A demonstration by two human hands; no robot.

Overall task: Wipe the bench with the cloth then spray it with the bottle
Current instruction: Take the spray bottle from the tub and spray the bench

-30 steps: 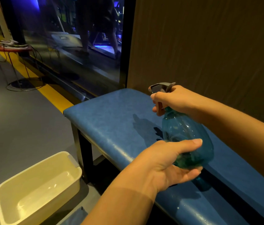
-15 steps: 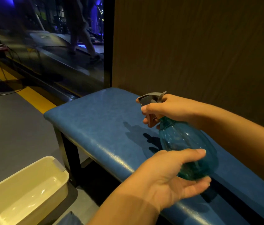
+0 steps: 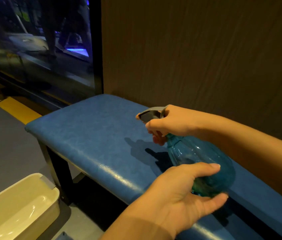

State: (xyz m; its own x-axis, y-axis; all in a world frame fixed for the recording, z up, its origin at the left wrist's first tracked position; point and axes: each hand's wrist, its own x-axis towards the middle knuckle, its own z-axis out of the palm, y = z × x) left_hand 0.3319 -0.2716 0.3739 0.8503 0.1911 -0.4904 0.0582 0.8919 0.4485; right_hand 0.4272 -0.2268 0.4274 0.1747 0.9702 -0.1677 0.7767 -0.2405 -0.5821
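Observation:
A teal see-through spray bottle (image 3: 195, 156) with a grey trigger head hangs tilted above the blue padded bench (image 3: 91, 135), nozzle pointing left. My right hand (image 3: 168, 123) grips the neck, fingers curled round the trigger. My left hand (image 3: 185, 193) cups the round base from below, thumb across its near side and fingers under it. The bottle's shadow falls on the bench under the nozzle. No cloth is in view.
A cream plastic tub (image 3: 15, 210) stands on the grey floor at the lower left, beside the bench's dark leg (image 3: 58, 170). A brown wall panel (image 3: 197, 58) runs behind the bench. A dark glass pane (image 3: 36, 49) and a yellow floor stripe (image 3: 15, 108) lie at the left.
The view has swung slightly right and the bench end sits more central. Both hands keep their hold on the bottle, which stays tilted over the bench.

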